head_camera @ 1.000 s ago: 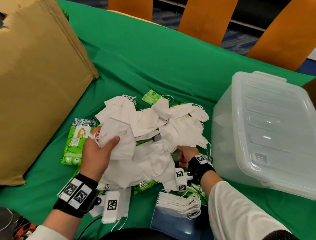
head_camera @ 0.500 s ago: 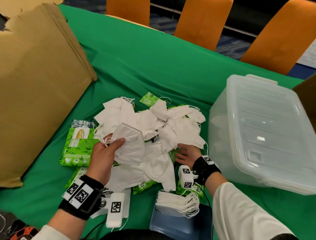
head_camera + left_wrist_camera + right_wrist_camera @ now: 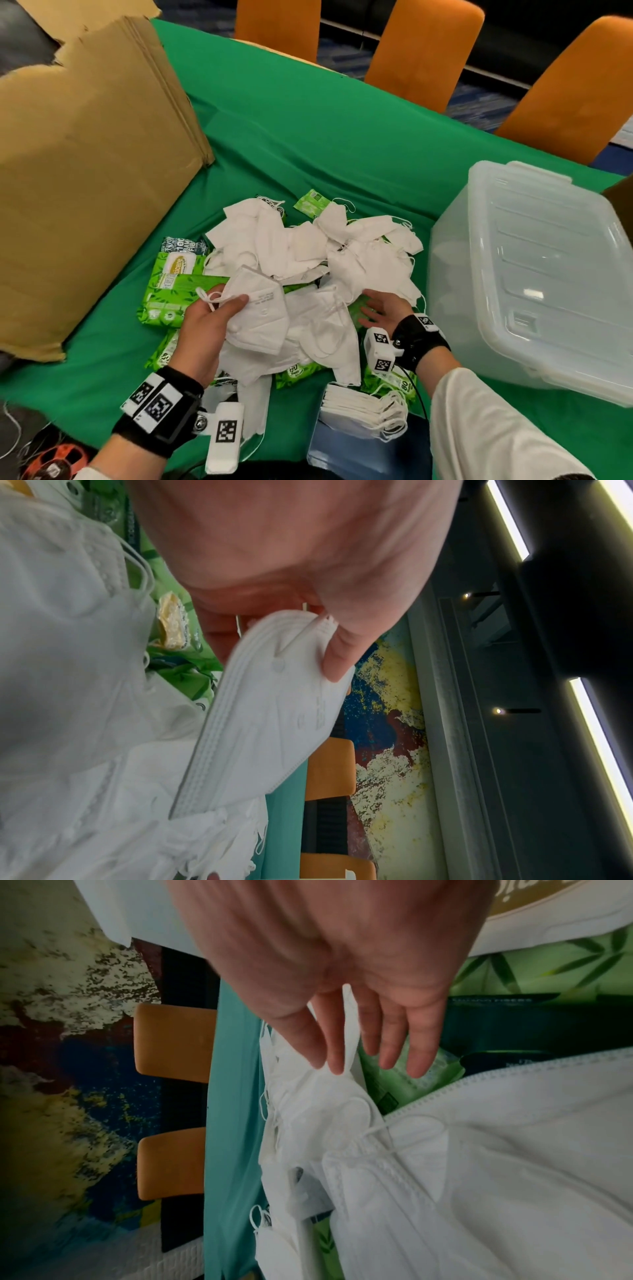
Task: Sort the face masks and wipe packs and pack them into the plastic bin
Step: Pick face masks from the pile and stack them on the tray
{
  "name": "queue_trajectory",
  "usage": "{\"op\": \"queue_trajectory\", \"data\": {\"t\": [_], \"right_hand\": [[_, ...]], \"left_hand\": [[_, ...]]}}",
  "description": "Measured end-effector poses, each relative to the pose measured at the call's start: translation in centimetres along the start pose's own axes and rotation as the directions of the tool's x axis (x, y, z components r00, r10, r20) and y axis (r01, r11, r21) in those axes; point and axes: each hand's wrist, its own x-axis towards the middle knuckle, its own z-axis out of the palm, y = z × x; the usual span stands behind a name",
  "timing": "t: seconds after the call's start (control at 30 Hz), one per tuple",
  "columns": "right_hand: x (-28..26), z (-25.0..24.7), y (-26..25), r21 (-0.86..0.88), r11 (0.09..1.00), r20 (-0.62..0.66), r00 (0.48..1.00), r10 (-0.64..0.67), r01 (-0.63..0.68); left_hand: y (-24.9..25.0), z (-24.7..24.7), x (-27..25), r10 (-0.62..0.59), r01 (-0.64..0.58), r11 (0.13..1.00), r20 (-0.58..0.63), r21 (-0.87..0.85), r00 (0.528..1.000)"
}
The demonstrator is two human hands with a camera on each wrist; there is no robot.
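Note:
A heap of white face masks [image 3: 308, 250] lies on the green tablecloth, with green wipe packs [image 3: 174, 291] under and beside it. My left hand [image 3: 212, 315] holds a folded white mask [image 3: 260, 318] above the heap, thumb pressed on top; the left wrist view shows the same mask [image 3: 274, 712] pinched under the thumb. My right hand [image 3: 380, 305] hovers flat with straight, spread fingers over the heap's right side, holding nothing; the right wrist view shows its fingers [image 3: 377, 1042] just above masks [image 3: 445, 1177]. The translucent plastic bin [image 3: 534, 281] stands at the right with its lid on.
A large cardboard sheet [image 3: 85, 171] leans at the left. A neat stack of masks [image 3: 363, 407] sits on a blue box near the front edge. Orange chairs [image 3: 424, 51] line the table's far side. Bare green cloth lies beyond the heap.
My left hand has lifted the mask up and toward me, off the heap. My right hand has come out from under the masks and opened flat over them.

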Motion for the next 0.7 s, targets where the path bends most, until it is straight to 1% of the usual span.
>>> {"op": "queue_trajectory", "data": {"t": [0.1,0.23,0.3,0.33,0.4,0.47,0.57,0.63,0.7], "right_hand": [[-0.4,1.3,0.2,0.03,0.999,0.028,0.999,-0.016,0.015],[-1.3,2.8,0.3,0.125,0.991,0.0,0.999,-0.05,0.05],[-2.1,3.2,0.2,0.171,0.978,-0.042,0.993,-0.11,0.115],[-2.6,3.2,0.3,0.181,0.969,-0.081,0.984,-0.157,0.17],[-3.7,2.9,0.3,0.17,0.942,-0.149,0.952,-0.266,0.289],[-4.9,2.3,0.4,0.144,0.922,-0.157,0.928,-0.337,0.359],[-6.4,0.8,0.3,0.088,0.913,-0.139,0.913,-0.384,0.398],[-7.2,-0.4,0.2,0.042,0.908,-0.128,0.904,-0.409,0.417],[-8.1,-1.7,0.2,-0.022,0.908,-0.082,0.904,-0.419,0.419]], "left_hand": [[0.2,0.7,-0.4,0.014,-0.015,0.999,0.046,0.028,0.999],[0.1,0.5,-0.8,0.022,-0.028,0.997,0.076,0.073,0.997],[-0.2,0.1,-0.8,0.012,-0.017,0.997,0.068,0.071,0.998],[-0.2,-0.2,-0.9,0.007,-0.011,0.998,0.06,0.063,0.998],[-0.4,-0.6,-0.9,0.001,-0.002,0.999,0.041,0.04,0.999],[-0.6,-0.9,-0.8,0.003,-0.003,1.0,0.023,0.028,1.0],[-0.8,-1.1,-0.6,0.01,-0.011,0.999,0.014,0.035,1.0],[-0.9,-0.9,-0.6,0.013,-0.015,0.999,0.035,0.043,0.999],[-0.7,-0.4,-0.7,0.019,-0.022,0.998,0.068,0.054,0.997]]}}
